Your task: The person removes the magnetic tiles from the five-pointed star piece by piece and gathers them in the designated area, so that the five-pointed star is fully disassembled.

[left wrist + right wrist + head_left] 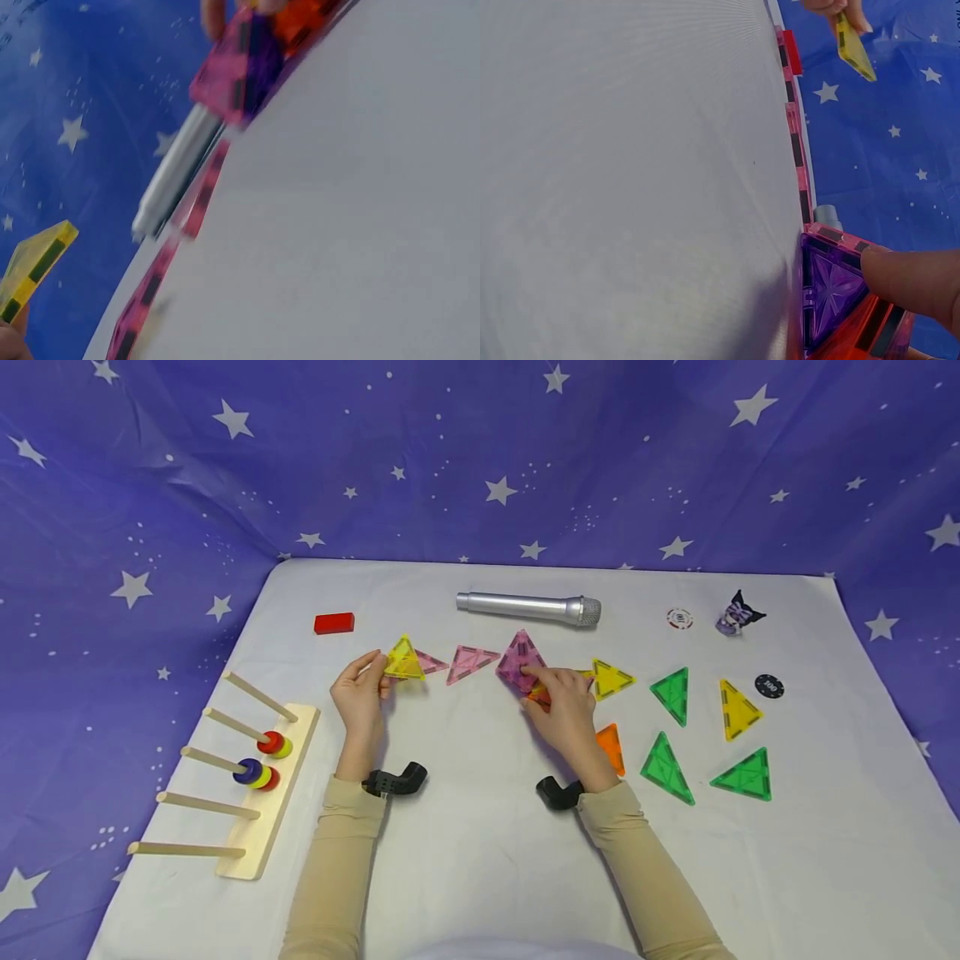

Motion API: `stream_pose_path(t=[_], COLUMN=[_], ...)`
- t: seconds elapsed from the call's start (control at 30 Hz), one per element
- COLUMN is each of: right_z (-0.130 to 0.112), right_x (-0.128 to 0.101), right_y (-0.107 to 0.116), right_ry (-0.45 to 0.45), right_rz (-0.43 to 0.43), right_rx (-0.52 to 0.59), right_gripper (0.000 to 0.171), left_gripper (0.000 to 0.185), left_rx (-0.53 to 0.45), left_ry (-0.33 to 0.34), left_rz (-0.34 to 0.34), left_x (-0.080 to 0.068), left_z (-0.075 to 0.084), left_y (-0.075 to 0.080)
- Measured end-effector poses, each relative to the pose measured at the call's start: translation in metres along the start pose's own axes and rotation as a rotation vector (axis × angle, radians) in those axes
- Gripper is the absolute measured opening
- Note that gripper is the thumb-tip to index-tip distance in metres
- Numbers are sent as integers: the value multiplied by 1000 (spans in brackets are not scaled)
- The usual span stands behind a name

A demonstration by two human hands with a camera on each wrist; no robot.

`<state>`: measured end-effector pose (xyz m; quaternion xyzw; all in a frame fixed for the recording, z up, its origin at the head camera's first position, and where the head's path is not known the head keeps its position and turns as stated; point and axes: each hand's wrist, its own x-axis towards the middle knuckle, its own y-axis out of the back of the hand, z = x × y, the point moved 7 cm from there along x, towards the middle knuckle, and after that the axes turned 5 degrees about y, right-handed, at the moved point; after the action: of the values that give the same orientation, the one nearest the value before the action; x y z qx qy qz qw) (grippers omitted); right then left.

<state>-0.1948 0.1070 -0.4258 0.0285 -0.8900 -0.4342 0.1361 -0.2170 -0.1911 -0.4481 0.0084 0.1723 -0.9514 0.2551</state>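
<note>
My left hand (360,692) pinches a yellow triangular magnetic tile (405,660) and holds it above the table, as the left wrist view also shows with the yellow tile (36,264). My right hand (564,710) grips a built shape of pink, purple and orange magnetic tiles (521,662), thumb against its upper edge. In the right wrist view its purple triangle (831,291) faces the camera. Two pink triangular tiles lie between the hands; one pink tile (471,662) is in plain sight, the other is partly behind the yellow one.
To the right lie green tiles (666,768), yellow tiles (738,710) and an orange tile (612,748). A silver microphone (525,607), red block (334,623), poker chips (769,686) and a small figurine (738,615) lie around. A wooden peg rack (277,793) with rings stands left.
</note>
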Motion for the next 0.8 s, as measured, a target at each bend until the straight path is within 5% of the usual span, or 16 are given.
stream_pose_path(t=[0.13, 0.3, 0.57, 0.8], right_z=[0, 0, 0, -1], right_x=[0, 0, -1, 0], right_y=[0, 0, 1, 0], right_ry=[-3, -6, -4, 1], right_rz=[-5, -11, -2, -12], right_rx=[-4, 6, 14, 12], right_gripper=[44, 45, 44, 45], left_gripper=[26, 20, 23, 31], left_rx=[-59, -50, 165, 458], left_ry=[-51, -49, 16, 20], left_rz=[118, 179, 142, 98], left_x=[18, 32, 34, 34], left_z=[4, 1, -1, -1], left_y=[20, 32, 27, 29])
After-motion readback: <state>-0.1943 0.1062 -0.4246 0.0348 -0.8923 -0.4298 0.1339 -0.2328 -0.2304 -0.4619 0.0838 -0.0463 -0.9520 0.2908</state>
